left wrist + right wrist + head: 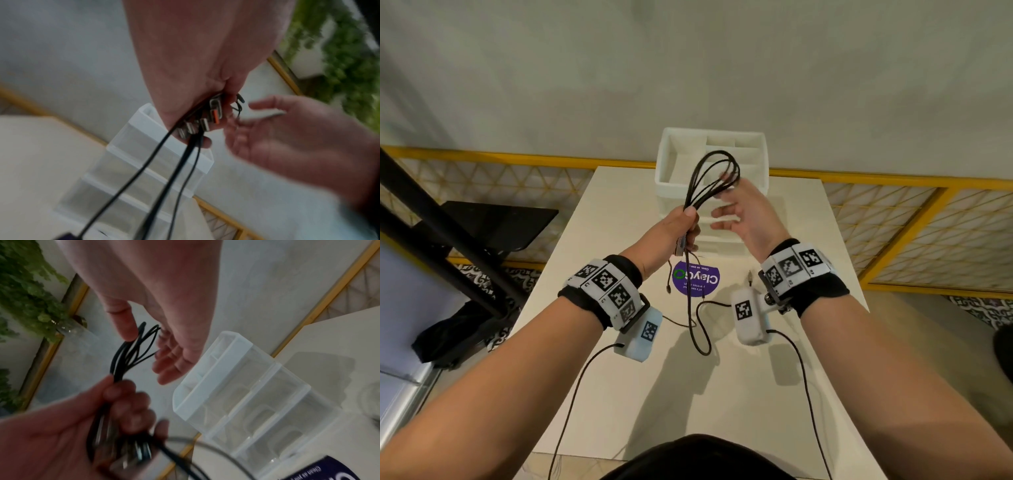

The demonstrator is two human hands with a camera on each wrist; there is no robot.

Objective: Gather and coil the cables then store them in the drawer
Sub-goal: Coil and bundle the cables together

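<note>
My left hand [691,229] grips a bundle of black cables [717,171] just below their loops, which stand up over the white drawer unit [751,178]. Several USB plugs [205,121] stick out under my left hand [197,129], and the loose tails [700,329] hang down to the white table [602,246]. My right hand [724,205] is open beside the loops, which run between the thumb [123,324] and the straight fingers [170,363] without being pinched. In the right wrist view my left hand [123,410] holds the cables [127,356].
The drawer unit [246,394] stands at the table's far edge with its top tray open above closed drawers. A purple round sticker [697,278] lies in front of it, with a small loose plug [750,275] to its right. A black stand [493,222] sits left of the table.
</note>
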